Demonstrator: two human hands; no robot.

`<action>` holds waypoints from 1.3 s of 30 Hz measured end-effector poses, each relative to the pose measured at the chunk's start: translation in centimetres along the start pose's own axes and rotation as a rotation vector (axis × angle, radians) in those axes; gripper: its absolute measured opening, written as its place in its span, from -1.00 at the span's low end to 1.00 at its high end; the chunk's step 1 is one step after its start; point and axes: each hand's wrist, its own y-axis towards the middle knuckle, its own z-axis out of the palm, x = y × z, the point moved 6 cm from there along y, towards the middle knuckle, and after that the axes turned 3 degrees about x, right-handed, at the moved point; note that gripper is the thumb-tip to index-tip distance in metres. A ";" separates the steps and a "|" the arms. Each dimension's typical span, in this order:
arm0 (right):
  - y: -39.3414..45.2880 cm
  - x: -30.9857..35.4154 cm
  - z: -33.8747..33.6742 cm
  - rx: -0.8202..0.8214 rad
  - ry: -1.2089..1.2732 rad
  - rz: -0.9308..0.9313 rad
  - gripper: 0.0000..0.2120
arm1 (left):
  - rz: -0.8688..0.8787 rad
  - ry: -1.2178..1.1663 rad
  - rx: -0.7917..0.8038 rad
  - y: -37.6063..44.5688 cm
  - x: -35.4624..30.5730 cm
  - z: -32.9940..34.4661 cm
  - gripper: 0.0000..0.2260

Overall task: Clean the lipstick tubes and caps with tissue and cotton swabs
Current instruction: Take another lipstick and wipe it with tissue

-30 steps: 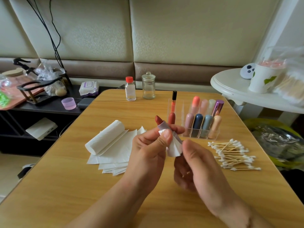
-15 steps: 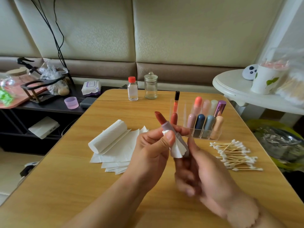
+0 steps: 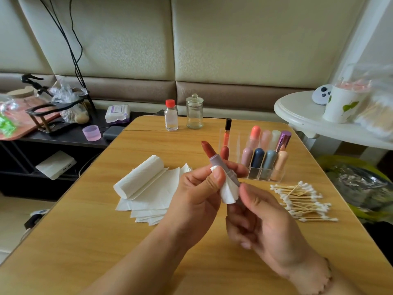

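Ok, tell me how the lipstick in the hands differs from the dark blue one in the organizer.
The held lipstick is uncapped, its red bullet exposed; the dark blue lipstick is capped. The held one tilts in the left hand and right hand, tissue around it; the blue one stands upright in the clear organizer. Both are slim tubes.

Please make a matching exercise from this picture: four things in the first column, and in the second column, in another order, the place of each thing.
Things:
1. open lipstick
2. cotton swabs
3. tissue roll
4. red-capped bottle

Places:
A. at the far edge of the table, beside the glass jar
B. loose pile on the table, in front of the clear organizer
C. held between both hands, a tissue piece wrapped on its tube
D. lying on flat tissue sheets, left of the hands

Pairs: 1-C, 2-B, 3-D, 4-A
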 end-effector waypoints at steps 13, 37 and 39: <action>-0.7 2.5 -2.4 -0.386 -0.562 -0.373 -0.75 | -0.042 -0.015 -0.071 0.2 1.8 -0.5 -0.48; -0.4 1.9 -0.8 -0.068 -0.376 -0.101 -0.64 | -0.065 -0.132 -0.042 -0.3 1.2 -0.5 -0.69; -0.4 0.8 -0.5 0.063 0.007 0.138 -0.62 | -0.060 -0.146 0.009 -0.4 1.1 -0.1 -0.69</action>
